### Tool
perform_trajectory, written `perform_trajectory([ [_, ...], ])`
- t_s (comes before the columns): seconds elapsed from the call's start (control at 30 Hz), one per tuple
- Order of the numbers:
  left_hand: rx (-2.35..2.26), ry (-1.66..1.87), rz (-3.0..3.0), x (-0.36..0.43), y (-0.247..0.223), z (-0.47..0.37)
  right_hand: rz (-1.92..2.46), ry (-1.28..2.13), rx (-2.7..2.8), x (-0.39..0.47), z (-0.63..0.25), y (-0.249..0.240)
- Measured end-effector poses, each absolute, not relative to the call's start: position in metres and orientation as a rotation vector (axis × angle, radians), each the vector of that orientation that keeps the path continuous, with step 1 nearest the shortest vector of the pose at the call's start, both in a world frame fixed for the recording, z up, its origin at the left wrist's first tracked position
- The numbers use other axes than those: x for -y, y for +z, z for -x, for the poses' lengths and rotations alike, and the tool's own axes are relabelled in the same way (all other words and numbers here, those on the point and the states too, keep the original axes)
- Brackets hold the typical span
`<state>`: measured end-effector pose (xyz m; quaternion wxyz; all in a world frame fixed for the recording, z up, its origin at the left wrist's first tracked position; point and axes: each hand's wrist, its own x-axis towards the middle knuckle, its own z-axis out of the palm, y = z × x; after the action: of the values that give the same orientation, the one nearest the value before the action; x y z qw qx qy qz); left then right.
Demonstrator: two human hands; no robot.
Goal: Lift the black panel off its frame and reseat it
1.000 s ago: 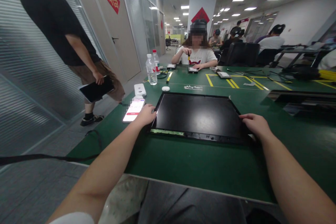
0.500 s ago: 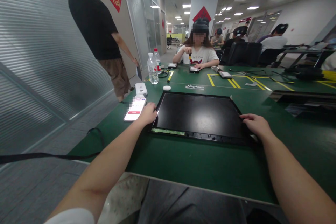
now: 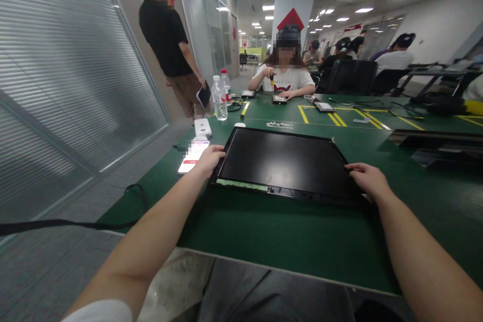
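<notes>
A black screen panel [image 3: 283, 158] lies face up over the green table [image 3: 287, 241], its left side slightly raised. Along its near edge at the left runs a green strip [image 3: 241, 184]. My left hand [image 3: 212, 159] grips the panel's left edge, thumb on top and the other fingers partly hidden. On the right edge, my right hand [image 3: 368, 177] is closed with its fingertips on the frame; the fingers beneath are hidden. Just left of my left hand lies a lit phone [image 3: 193, 156].
Two bottles [image 3: 219, 99], a white device [image 3: 203, 128] and small metal parts [image 3: 279, 125] stand beyond the panel. Dark panels [image 3: 437, 148] lie at the right. Across the table a person [image 3: 289, 78] holds a screwdriver; another person [image 3: 164, 35] stands at the left.
The panel's left side has risen a little with my left hand, now covering part of the small white case behind it. The standing person has moved right, toward the bottles.
</notes>
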<state>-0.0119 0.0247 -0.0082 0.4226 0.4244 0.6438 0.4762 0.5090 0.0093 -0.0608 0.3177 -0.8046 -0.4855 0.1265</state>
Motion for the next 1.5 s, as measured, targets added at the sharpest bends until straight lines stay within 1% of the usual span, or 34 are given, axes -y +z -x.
perform_trajectory([
  [0.2, -1.436, 1.159, -0.826, -0.023, 0.0, 0.007, 2.136, 0.336, 1.301, -0.008, -0.506, -0.059],
  [0.47, -1.291, 1.167, -0.758, -0.019, 0.002, 0.011, 2.102, 0.353, 1.319, -0.008, -0.508, -0.062],
  [0.97, -1.201, 1.18, -0.778, -0.017, 0.002, 0.003, 2.041, 0.377, 1.301, -0.006, -0.502, -0.06],
  [1.3, -1.051, 1.218, -0.959, -0.011, 0.001, 0.011, 1.981, 0.44, 1.257, -0.001, -0.495, -0.052],
  [1.5, -1.026, 1.332, -1.049, -0.011, 0.0, 0.011, 1.927, 0.459, 1.157, -0.003, -0.498, -0.048],
])
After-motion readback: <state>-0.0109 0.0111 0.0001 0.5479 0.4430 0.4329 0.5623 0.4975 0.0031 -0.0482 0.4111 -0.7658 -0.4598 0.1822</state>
